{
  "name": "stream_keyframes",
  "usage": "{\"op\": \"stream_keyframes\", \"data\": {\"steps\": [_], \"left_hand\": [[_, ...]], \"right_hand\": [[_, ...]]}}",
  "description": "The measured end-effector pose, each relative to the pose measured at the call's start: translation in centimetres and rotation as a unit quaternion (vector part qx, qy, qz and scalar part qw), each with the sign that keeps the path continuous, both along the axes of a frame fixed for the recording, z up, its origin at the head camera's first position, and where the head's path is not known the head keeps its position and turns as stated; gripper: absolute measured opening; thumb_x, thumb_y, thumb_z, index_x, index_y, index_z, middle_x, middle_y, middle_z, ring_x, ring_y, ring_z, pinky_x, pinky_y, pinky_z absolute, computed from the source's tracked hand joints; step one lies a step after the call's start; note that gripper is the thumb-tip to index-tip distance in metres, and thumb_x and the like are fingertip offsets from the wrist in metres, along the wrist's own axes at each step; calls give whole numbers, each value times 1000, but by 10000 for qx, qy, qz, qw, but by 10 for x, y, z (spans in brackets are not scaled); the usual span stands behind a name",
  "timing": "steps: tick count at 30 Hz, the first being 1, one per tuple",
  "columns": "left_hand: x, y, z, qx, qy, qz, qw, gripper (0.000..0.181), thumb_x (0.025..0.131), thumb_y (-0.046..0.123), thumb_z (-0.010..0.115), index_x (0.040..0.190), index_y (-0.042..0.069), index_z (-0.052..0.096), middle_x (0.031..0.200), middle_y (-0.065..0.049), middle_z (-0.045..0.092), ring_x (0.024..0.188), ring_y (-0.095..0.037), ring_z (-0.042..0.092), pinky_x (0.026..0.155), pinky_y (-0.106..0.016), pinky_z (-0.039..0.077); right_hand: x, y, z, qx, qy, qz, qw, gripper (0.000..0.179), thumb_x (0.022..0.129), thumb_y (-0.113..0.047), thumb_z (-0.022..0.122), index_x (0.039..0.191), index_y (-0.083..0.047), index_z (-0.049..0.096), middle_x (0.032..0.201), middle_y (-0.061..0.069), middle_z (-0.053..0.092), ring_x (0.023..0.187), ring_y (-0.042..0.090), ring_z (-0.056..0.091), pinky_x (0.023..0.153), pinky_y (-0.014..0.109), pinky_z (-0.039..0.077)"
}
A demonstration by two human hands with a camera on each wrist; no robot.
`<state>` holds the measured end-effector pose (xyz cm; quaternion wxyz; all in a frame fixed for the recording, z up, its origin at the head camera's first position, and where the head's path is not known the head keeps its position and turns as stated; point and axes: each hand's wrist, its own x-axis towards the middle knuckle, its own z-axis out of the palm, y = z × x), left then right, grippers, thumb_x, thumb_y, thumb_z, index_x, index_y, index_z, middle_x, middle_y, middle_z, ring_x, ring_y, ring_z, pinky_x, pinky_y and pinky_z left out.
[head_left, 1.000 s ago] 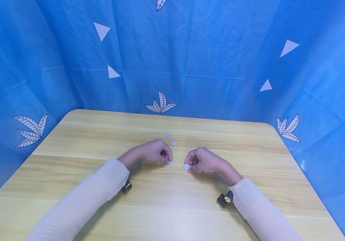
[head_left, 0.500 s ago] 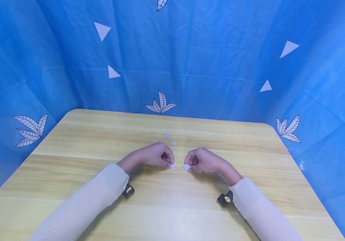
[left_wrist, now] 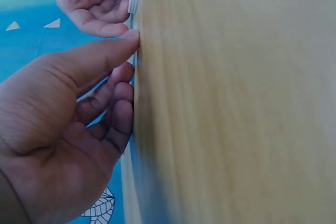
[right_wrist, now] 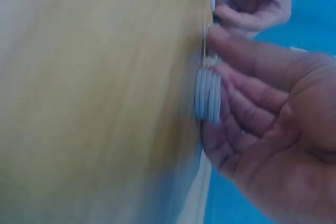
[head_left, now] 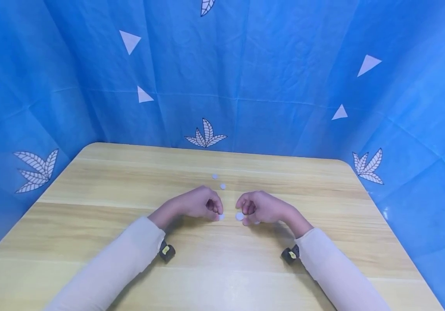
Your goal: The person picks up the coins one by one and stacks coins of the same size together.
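Note:
In the head view my left hand pinches a small white disc at the tabletop, between thumb and index finger. My right hand is around a short stack of white discs, with its thumb and index finger spread apart beside it. The left wrist view shows this stack edge-on between the right hand's parted fingers. Below the right palm, a taller stack of white discs appears in the right wrist view; the hand mostly hides it from the head camera.
Two white discs lie farther back on the wooden table, one nearer and one behind it. A blue patterned curtain surrounds the table's back and sides. Each wrist carries a small black camera.
My left hand has moved slightly toward the near edge with its disc, level with the short stack. The right thumb and index finger have loosened from that stack.

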<state>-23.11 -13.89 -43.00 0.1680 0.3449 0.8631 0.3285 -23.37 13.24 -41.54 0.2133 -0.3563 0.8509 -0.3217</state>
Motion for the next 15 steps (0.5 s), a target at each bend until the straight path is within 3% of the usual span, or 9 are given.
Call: {"op": "stream_keyframes", "data": {"steps": [5, 15], "left_hand": [[1, 1, -3, 25, -14, 55, 10000, 10, 87, 11, 81, 94, 16, 76, 85, 8, 68, 80, -12, 61, 76, -28, 55], [3, -2, -10, 241, 66, 132, 9996, 12, 86, 10, 81, 94, 17, 76, 85, 8, 68, 80, -12, 61, 76, -28, 55]], "right_hand": [[-5, 4, 11, 168, 59, -9, 9998, 43, 85, -13, 84, 122, -4, 66, 100, 2, 70, 96, 16, 67, 87, 33, 56], [-26, -16, 33, 454, 768, 78, 9960, 31, 93, -8, 73, 122, 2, 67, 101, 5, 73, 95, 17, 68, 87, 34, 57]]}}
